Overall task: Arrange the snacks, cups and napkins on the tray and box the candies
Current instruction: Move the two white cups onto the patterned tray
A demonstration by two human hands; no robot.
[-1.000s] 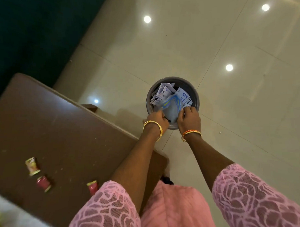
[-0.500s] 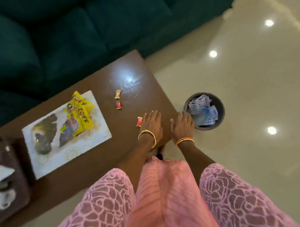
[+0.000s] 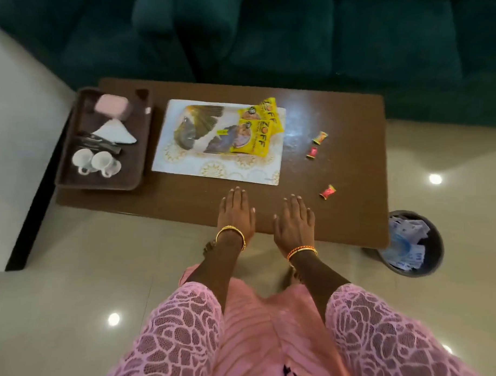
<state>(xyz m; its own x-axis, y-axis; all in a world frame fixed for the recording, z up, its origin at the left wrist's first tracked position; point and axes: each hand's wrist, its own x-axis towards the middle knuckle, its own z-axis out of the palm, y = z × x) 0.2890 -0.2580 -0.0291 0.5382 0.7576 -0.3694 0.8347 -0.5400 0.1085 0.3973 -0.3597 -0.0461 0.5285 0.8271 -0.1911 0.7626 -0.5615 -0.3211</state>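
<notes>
Both hands, left (image 3: 236,213) and right (image 3: 294,222), lie flat on the worktop (image 3: 354,206), fingers straight, holding nothing, likely poised to gather. Right of the mat (image 3: 184,173) lie three candies (image 3: 327,191); left of it the tray (image 3: 72,180) holds cups (image 3: 95,162) and napkins (image 3: 115,132).

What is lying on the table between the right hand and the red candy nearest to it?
Nothing: in the head view, only bare brown wooden table separates the flat right hand from the red wrapped candy.
</notes>
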